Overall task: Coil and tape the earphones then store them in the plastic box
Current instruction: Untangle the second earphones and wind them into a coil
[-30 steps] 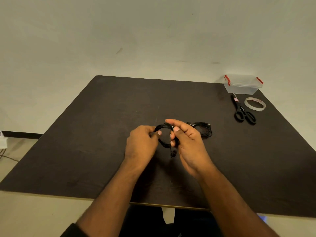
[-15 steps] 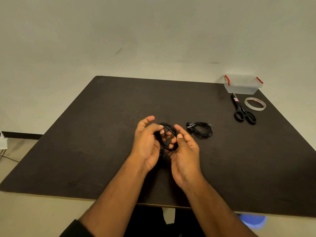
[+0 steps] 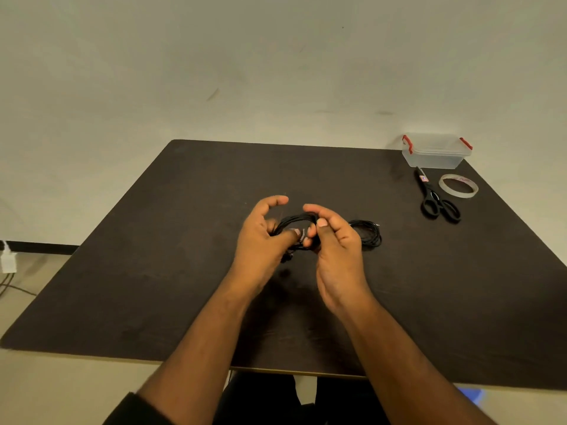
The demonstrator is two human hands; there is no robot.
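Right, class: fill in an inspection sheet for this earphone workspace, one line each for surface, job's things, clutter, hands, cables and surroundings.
Surface: dark table, matte, against a pale wall.
Job's things: black earphone coil held above the table; second coil lying to its right; lidded plastic box with red clips at the far right corner; tape roll and scissors lying in front of it.
Clutter: nothing seen.
Hands: left hand and right hand both pinch the held coil.
Cables: loose wires and a white plug on the floor, left.
Surroundings: pale floor; a blue object at the near edge, unclear.
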